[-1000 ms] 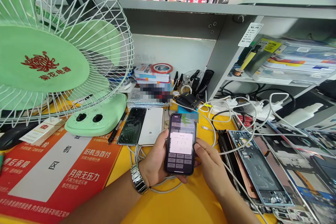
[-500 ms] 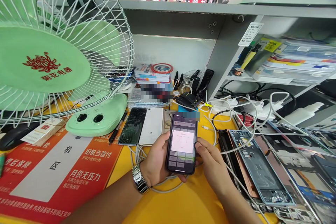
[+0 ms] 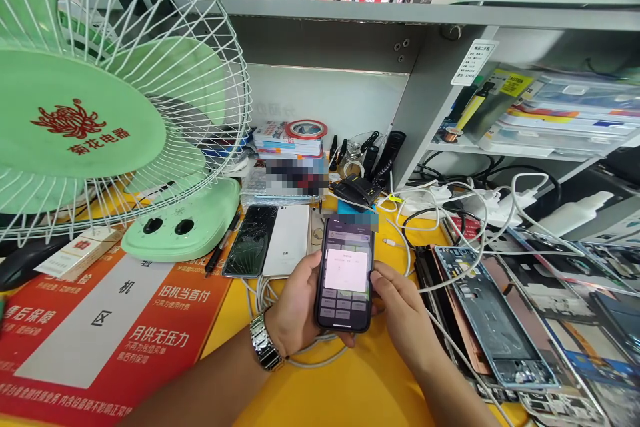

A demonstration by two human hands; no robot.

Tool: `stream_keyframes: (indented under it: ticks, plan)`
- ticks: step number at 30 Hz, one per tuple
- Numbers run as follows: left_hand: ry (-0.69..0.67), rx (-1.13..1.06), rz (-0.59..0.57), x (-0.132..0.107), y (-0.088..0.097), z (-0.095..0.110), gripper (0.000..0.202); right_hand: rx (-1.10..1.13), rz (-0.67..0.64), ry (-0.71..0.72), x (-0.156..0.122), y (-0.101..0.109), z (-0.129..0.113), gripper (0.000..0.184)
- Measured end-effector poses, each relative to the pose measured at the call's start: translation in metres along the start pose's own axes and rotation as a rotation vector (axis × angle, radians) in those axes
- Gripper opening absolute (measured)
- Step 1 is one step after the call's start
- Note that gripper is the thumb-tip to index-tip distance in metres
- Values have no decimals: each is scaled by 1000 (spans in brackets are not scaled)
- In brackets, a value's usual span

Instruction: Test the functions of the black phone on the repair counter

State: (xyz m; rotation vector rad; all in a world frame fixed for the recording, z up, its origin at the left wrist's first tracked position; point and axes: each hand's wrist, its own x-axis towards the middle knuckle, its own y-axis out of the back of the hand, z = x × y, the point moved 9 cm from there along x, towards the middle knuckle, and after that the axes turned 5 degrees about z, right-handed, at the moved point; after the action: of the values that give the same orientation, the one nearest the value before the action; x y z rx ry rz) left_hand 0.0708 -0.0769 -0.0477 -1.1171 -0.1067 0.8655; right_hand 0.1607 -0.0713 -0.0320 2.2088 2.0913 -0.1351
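Your left hand (image 3: 300, 307) and right hand (image 3: 403, 313) both hold a black-cased smartphone (image 3: 345, 273) upright between them, gripping its long edges. It sits above the yellow counter (image 3: 320, 387). Compared with half a second ago, the view has swung slightly, so the green desk fan (image 3: 85, 127) sits further left, while the phone stays at about the same spot in the frame. The pale dialog box (image 3: 346, 269) on its screen now shows fewer marks, though its small text is too blurred to read.

A silver link watch (image 3: 265, 341) circles your left wrist. Just beyond the phone lie a white Mi phone (image 3: 289, 240), with "MI" on its back, and a cracked black phone (image 3: 250, 240) beside it. The fan's green hub reads 菊花电器 in red. The red-and-orange mat (image 3: 115, 320) reads 旧机当首付, 月供无压力 and 售后保障. On the shelf, a yellow label (image 3: 515, 83) reads "CAUTION". Bare phone frames (image 3: 493, 313) lie to the right of your right hand.
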Motion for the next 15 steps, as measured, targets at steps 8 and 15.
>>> stream_keyframes:
  ticks: [8, 15]
  plan:
    - [11, 15, 12, 0, 1, -1, 70, -2, 28, 9, 0, 3, -1, 32]
    - [18, 50, 33, 0, 1, 1, 70, -9, 21, 42, -2, 3, -3, 31]
